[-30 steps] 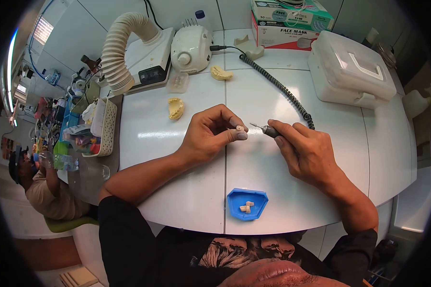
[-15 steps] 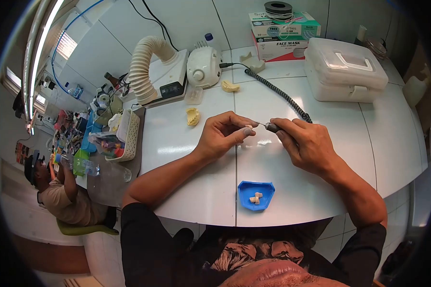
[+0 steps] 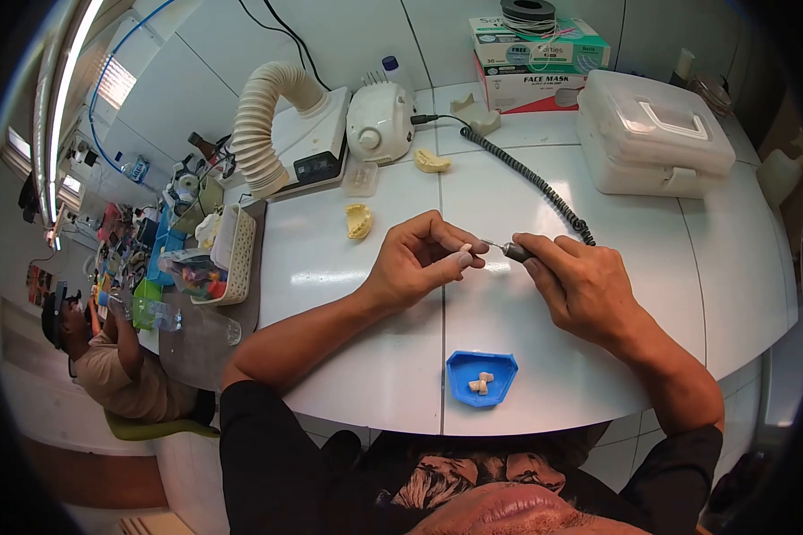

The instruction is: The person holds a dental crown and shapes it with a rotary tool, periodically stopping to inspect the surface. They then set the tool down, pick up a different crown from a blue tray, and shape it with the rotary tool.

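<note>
My left hand [image 3: 412,266] pinches a small tooth-coloured dental crown [image 3: 466,249] between thumb and fingers, above the white table. My right hand [image 3: 584,283] is wrapped round a dark rotary handpiece [image 3: 516,252]. Its thin bur points left, with the tip close to the left fingertips and the crown. From the handpiece side, a coiled black cord [image 3: 533,176] runs back to a white control unit [image 3: 379,125]. Nearer my body, a blue dish [image 3: 506,379] holds several small tooth-coloured pieces [image 3: 480,384].
Two yellowish dental casts [image 3: 359,221] lie beyond my left hand. Behind them stands a white machine with a ribbed hose [image 3: 260,116]. Mask boxes [image 3: 531,92] and a translucent case [image 3: 656,134] are at back right. A basket [image 3: 239,267] stands left; another person [image 3: 120,366] sits beyond it.
The view has shifted slightly, so the dish appears lower. The left fingers have changed their angle around the crown, and more of it shows. Both hands keep their holds.
</note>
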`<state>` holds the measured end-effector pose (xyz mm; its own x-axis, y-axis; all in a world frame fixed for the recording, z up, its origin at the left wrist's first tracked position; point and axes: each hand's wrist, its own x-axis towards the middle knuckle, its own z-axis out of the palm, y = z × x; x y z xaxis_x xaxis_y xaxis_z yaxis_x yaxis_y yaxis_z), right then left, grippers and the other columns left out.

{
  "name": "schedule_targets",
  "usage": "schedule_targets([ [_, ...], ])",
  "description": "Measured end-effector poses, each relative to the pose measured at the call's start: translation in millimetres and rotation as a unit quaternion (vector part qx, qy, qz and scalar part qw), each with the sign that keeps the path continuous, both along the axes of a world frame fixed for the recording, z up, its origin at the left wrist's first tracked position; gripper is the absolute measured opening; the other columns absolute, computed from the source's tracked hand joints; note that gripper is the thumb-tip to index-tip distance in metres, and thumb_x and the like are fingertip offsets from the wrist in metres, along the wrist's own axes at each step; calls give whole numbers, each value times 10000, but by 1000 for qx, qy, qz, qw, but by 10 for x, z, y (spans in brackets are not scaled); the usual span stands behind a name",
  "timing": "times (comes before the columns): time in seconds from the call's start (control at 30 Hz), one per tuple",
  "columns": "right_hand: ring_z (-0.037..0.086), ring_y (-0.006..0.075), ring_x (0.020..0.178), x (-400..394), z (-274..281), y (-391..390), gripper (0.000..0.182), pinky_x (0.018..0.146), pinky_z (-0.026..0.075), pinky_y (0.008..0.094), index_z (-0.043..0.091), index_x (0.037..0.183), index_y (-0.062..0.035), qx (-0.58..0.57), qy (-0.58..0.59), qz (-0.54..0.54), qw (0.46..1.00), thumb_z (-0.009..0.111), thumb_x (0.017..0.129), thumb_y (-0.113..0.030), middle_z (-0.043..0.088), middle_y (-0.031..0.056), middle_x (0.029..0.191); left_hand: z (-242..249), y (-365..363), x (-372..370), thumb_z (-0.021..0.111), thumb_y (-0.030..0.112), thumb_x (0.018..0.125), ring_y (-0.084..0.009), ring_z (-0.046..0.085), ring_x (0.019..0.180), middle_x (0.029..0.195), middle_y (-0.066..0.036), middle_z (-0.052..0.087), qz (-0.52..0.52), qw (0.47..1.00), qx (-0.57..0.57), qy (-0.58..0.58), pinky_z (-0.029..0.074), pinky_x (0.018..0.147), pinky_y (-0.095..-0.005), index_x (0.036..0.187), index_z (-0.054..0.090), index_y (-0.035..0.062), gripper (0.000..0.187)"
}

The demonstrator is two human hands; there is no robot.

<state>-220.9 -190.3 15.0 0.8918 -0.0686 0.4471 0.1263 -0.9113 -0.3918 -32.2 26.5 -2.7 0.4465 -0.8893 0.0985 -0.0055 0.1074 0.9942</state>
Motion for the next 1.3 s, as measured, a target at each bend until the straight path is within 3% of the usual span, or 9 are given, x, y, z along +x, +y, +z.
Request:
schedule_targets([
  [0.17, 623, 277, 545, 2, 28, -1, 306, 499, 476, 423, 737, 1328, -114, -5, 3, 4, 1000, 722, 1031, -186, 633, 67, 732, -119, -26, 42, 773, -46, 985, -238, 774, 1136, 1217, -192, 762, -26, 999, -36, -22, 666, 970, -367, 1075, 606, 26, 202],
  [0.47, 604, 247, 549, 30, 56, -14, 338, 492, 456, 407, 742, 1332, -116, -19, 53, 20, 998, 746, 996, -149, 617, 48, 740, -30, -18, -5, 780, -40, 981, -184, 769, 1125, 1137, -124, 787, -16, 997, 52, -47, 631, 1034, -331, 1234, 709, -22, 263],
  [1.3, 568, 218, 523, 32, 54, 22, 360, 483, 447, 394, 769, 1332, -147, -62, 81, 4, 995, 793, 974, -174, 569, 25, 708, 76, -32, -20, 715, -45, 1009, -138, 752, 1060, 1119, -110, 773, 0, 989, 131, -60, 615, 970, -285, 1204, 710, -61, 196],
])
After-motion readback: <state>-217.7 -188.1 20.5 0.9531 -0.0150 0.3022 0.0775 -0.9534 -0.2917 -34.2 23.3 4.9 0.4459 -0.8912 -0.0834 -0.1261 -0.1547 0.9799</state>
